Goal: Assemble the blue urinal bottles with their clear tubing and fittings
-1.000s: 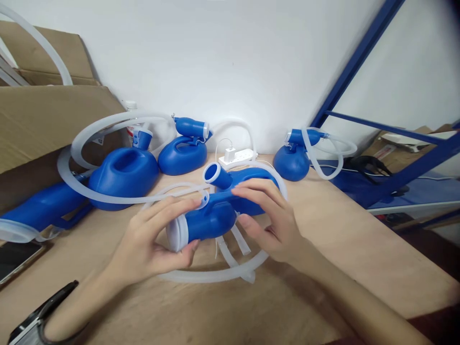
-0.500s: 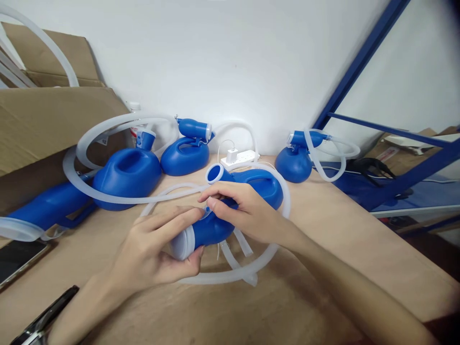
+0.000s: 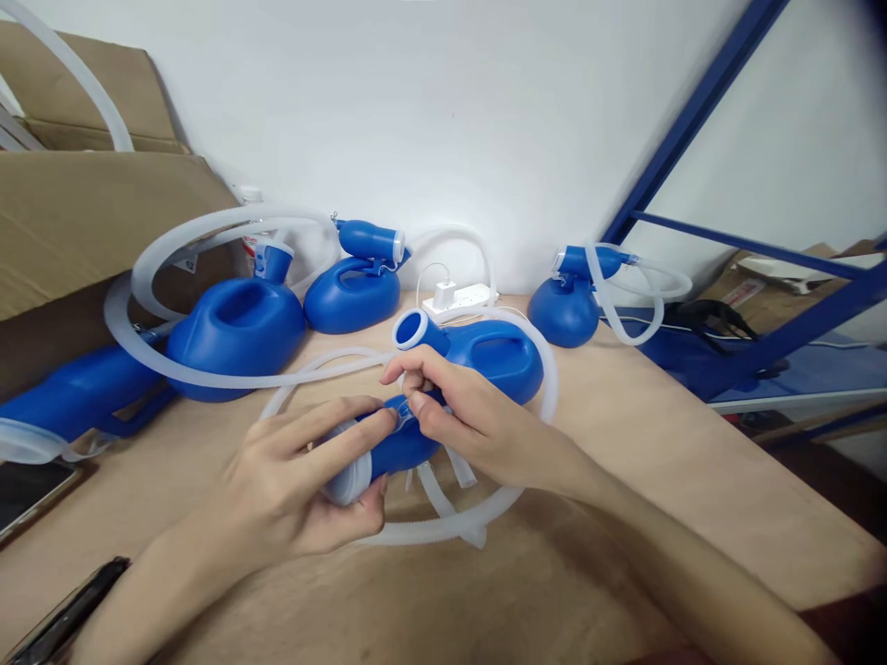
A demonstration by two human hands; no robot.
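My left hand (image 3: 297,471) is wrapped round a blue urinal head (image 3: 402,453), a plastic funnel piece with a translucent white cap (image 3: 346,476) on its near left end. A clear strap (image 3: 403,414) lies along its upper side, under my left fingertips. My right hand (image 3: 464,411) has its fingers curled, thumb and forefinger pinched at the strap's far end; the fingers partly cover the pinch. Just behind lies a blue urinal bottle (image 3: 505,356) on its side, its round mouth facing up and left. A translucent corrugated hose (image 3: 450,528) loops round beneath both hands.
Several blue urinal bottles (image 3: 236,337) with hoses stand toward the wall. A white power strip (image 3: 464,297) lies among them. On the left are a cardboard box (image 3: 103,217) and a phone (image 3: 31,499). A blue metal frame (image 3: 693,120) rises beyond the table's right edge (image 3: 769,466).
My right fingers have curled in more tightly at the strap. The urinal head has shifted slightly left and turned a little in my left hand. The view has moved slightly.
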